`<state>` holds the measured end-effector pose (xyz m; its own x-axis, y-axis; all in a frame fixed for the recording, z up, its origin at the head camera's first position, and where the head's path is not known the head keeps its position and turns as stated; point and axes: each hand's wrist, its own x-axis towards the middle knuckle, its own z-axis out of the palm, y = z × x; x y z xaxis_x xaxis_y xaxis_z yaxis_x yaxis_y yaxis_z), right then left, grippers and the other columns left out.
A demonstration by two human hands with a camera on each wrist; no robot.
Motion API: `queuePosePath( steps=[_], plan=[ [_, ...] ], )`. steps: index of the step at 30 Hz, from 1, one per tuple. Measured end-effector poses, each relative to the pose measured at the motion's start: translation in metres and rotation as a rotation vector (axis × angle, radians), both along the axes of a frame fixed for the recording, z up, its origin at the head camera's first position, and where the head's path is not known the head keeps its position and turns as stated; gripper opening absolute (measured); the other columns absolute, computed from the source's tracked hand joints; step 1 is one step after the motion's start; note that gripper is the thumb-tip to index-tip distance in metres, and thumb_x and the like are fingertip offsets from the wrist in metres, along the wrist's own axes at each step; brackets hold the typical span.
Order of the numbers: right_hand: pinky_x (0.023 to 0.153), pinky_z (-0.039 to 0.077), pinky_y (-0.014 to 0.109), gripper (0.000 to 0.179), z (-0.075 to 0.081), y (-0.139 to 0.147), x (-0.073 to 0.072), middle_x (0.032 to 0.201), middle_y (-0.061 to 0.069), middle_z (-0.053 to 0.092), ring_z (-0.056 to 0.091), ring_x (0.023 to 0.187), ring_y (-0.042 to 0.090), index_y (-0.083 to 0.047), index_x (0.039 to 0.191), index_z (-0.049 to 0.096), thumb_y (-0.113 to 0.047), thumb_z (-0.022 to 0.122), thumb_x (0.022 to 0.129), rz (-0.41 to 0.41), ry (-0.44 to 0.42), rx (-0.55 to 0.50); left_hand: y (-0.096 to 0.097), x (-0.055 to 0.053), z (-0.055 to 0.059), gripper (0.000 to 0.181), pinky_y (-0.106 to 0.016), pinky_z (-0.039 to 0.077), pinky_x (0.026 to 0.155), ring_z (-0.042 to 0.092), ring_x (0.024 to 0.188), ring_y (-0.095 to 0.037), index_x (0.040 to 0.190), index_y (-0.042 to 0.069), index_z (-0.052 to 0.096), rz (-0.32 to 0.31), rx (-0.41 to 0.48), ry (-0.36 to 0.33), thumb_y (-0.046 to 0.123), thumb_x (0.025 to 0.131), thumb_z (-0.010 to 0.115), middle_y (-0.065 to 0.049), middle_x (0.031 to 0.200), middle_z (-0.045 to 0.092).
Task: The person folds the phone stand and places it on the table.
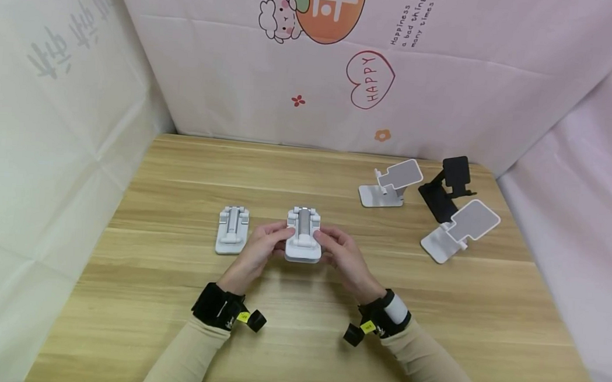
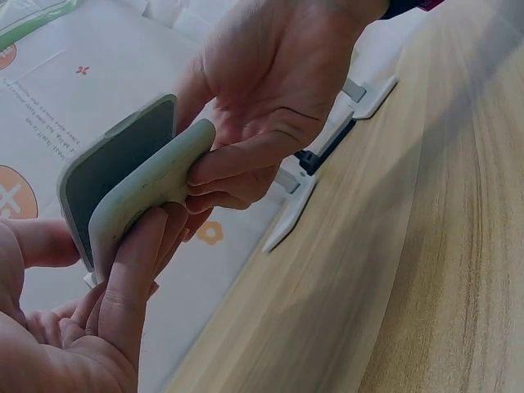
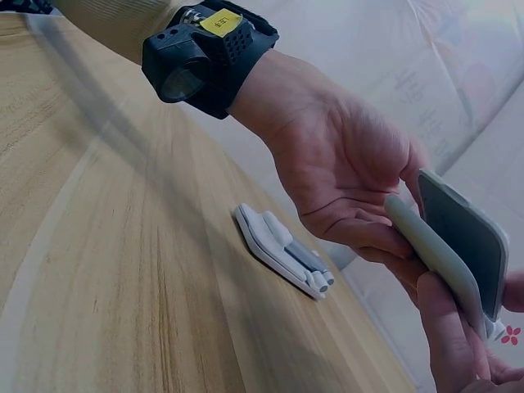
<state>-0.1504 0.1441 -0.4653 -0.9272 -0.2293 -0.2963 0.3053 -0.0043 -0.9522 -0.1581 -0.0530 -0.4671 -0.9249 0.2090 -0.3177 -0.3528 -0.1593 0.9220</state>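
Observation:
Both hands grip a folded white phone stand (image 1: 303,253) above the middle of the table, its grey-backed arm side up. My left hand (image 1: 262,248) holds its left edge, thumb on top and fingers beneath. On the opposite edge, my right hand (image 1: 345,256) pinches it in the same way. Seen in the left wrist view, the stand's two plates (image 2: 151,184) lie nearly parallel with a narrow gap between them. A second folded white phone stand (image 1: 232,233) lies flat on the table, just left of my left hand.
Toward the back right stand an unfolded white phone stand (image 1: 381,197), a black one (image 1: 438,202) and another white one (image 1: 442,244), close together. The wooden table (image 1: 159,275) is bordered by printed cloth (image 1: 228,81) at the back and sides.

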Motion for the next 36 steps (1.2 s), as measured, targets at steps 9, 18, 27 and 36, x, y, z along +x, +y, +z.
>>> queuePosePath(
  steps=[9, 18, 27, 36],
  plan=[
    [0.081, 0.053, 0.037, 0.048, -0.002, -0.0018, 0.0002, 0.109, 0.011, 0.064, 0.061, 0.093, 0.021, -0.002, 0.128, 0.051, -0.031, 0.061, 0.09, -0.014, 0.011, -0.007, 0.0004, 0.0009, -0.002, 0.045, -0.023, 0.052, 0.067, 0.063, 0.077, -0.011, 0.13, -0.002, 0.054, 0.0, -0.018, 0.019, 0.017, 0.09, 0.061, -0.007, 0.099, 0.07],
    [0.079, 0.053, 0.034, 0.046, -0.0026, -0.0025, 0.0013, 0.111, 0.013, 0.063, 0.06, 0.096, 0.028, -0.004, 0.127, 0.052, -0.031, 0.061, 0.09, -0.027, -0.005, -0.001, -0.0009, 0.0018, -0.0033, 0.043, -0.025, 0.052, 0.068, 0.064, 0.079, -0.012, 0.13, -0.001, 0.055, -0.015, -0.04, 0.036, 0.017, 0.091, 0.059, -0.015, 0.109, 0.068],
    [0.082, 0.053, 0.037, 0.049, -0.0043, -0.0027, 0.0005, 0.114, 0.014, 0.062, 0.057, 0.1, 0.031, -0.004, 0.128, 0.051, -0.033, 0.061, 0.09, -0.013, 0.006, -0.008, -0.0021, 0.0024, -0.0029, 0.043, -0.03, 0.052, 0.074, 0.064, 0.085, -0.014, 0.131, 0.0, 0.054, -0.029, -0.042, 0.033, 0.019, 0.092, 0.058, -0.014, 0.112, 0.067],
    [0.087, 0.051, 0.044, 0.05, -0.0066, -0.0047, -0.001, 0.115, 0.017, 0.061, 0.057, 0.102, 0.033, -0.003, 0.129, 0.05, -0.032, 0.062, 0.09, -0.007, 0.021, -0.013, -0.0078, 0.0015, -0.0002, 0.049, -0.033, 0.053, 0.081, 0.063, 0.094, -0.017, 0.135, 0.002, 0.05, -0.073, -0.105, 0.046, 0.026, 0.093, 0.057, -0.014, 0.117, 0.065]
  ],
)
